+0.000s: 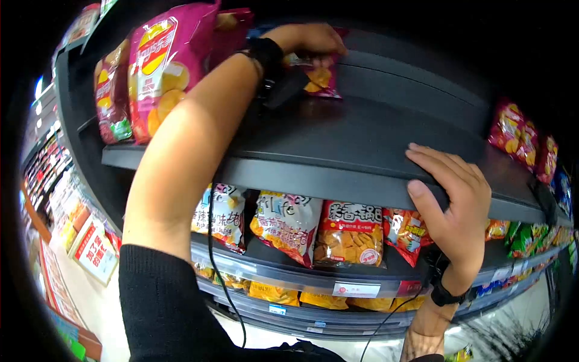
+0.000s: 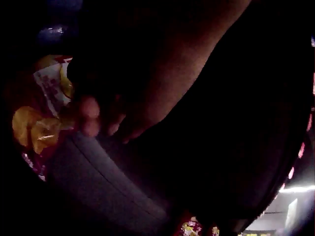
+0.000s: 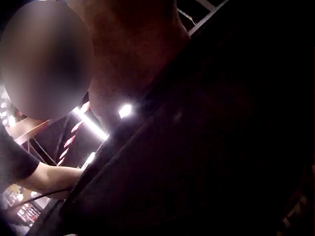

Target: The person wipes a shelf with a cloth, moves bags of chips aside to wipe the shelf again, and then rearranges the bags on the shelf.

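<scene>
At the back of the upper shelf (image 1: 368, 136), my left hand (image 1: 313, 41) grips a small purple chip bag (image 1: 322, 81) near its top, fingers curled over it. In the left wrist view the dim fingertips (image 2: 89, 118) lie against the same chip bag (image 2: 37, 130), which has yellow chips printed on it. My right hand (image 1: 455, 202) rests on the front edge of that shelf with its fingers spread and relaxed, holding nothing. The right wrist view is mostly dark, with part of the shelf's edge across it.
A large purple chip bag (image 1: 163, 72) and a brown snack bag (image 1: 113, 96) stand at the shelf's left end. Smaller purple bags (image 1: 514, 130) stand at its right end. Below are several snack bags (image 1: 286, 223) behind a clear rail. Thin cables (image 1: 211, 241) hang from the wrists.
</scene>
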`<state>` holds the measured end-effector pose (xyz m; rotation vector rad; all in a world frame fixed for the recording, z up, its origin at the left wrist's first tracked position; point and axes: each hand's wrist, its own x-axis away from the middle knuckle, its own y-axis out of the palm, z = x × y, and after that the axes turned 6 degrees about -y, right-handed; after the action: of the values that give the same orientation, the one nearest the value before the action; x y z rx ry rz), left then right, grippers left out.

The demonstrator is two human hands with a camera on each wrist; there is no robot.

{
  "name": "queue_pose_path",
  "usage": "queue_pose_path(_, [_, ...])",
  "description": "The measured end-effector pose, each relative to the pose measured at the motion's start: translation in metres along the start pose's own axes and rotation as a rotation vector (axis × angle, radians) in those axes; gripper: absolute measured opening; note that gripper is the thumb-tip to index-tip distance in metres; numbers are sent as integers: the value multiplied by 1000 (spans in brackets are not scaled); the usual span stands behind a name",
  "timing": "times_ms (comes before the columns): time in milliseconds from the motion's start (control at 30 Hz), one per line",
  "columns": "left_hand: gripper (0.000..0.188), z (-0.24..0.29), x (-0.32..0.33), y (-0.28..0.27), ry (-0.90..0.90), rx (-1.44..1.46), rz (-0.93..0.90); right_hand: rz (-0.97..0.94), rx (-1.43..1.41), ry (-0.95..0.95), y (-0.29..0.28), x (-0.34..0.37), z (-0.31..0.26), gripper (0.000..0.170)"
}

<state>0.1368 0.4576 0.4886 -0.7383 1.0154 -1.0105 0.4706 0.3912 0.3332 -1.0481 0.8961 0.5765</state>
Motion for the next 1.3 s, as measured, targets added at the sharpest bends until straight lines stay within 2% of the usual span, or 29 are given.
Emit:
queue_pose_path(67, [34, 21, 3, -5, 128, -145, 198, -1, -2, 48, -1, 1, 0, 34])
queue_pose_path(100, [34, 8, -14, -10, 364, -217, 280, 33, -13, 27, 1, 0, 2, 37])
queue_pose_path(167, [34, 20, -11, -37, 306, -163, 224, 94, -47, 42, 7, 1, 7, 40])
queue_pose_path(233, [34, 44, 1, -56, 347, -105, 261, 189, 1, 60, 11, 2, 9, 40])
queue_pose_path(300, [30, 67, 20, -38, 500, 57, 461, 266, 63, 59, 13, 4, 8, 39])
queue_pose_path(333, [26, 90, 41, -28, 632, 135, 420, 309, 52, 52, 11, 5, 10, 39])
queue_pose_path(367, [23, 104, 52, -30, 688, 89, 295, 374, -30, 77, 10, 7, 9, 37])
queue_pose_path(400, [22, 114, 53, -24, 701, 193, 247, 377, -159, 95, 2, 7, 10, 27])
queue_pose_path(467, [25, 158, 90, 12, 702, 236, 313, 397, -274, 80, -8, 13, 20, 19])
queue_pose_path(533, [37, 188, 92, 32, 752, 122, 307, 489, -338, 39, -15, 22, 24, 14])
queue_pose_path(600, [42, 217, 84, 57, 791, 178, 216, 611, -335, 9, -29, 34, 33, 17])
queue_pose_path(667, [45, 252, 79, 84, 755, 159, 163, 562, -194, 17, -63, 53, 49, 20])
queue_pose_path(767, [44, 305, 55, 120, 703, 176, -52, 576, -44, -44, -117, 84, 92, 25])
queue_pose_path(833, [38, 342, 27, 145, 697, 96, -52, 577, 45, -11, -160, 111, 125, 24])
queue_pose_path(867, [37, 359, 15, 158, 684, 65, -42, 599, 9, -80, -178, 122, 150, 23])
queue_pose_path(967, [38, 399, -30, 183, 605, -4, -27, 585, 46, 62, -240, 159, 210, 26])
queue_pose_path(1000, [37, 410, -42, 189, 519, 41, -32, 619, 40, 139, -254, 167, 234, 25])
queue_pose_path(1067, [35, 430, -63, 202, 342, 125, -52, 600, 105, 271, -275, 182, 292, 25])
queue_pose_path(1100, [35, 438, -77, 206, 237, 51, -96, 584, 165, 326, -282, 191, 322, 26])
queue_pose_path(1133, [37, 445, -85, 213, 174, 77, -126, 573, 303, 297, -284, 200, 357, 27])
queue_pose_path(1200, [40, 456, -100, 224, 54, 130, -184, 433, 300, 327, -285, 220, 413, 27])
queue_pose_path(1267, [45, 444, -130, 241, 46, 130, -189, 368, 163, 193, -274, 238, 447, 27])
queue_pose_path(1300, [49, 428, -153, 257, 49, 191, -171, 285, 12, 315, -266, 243, 450, 27])
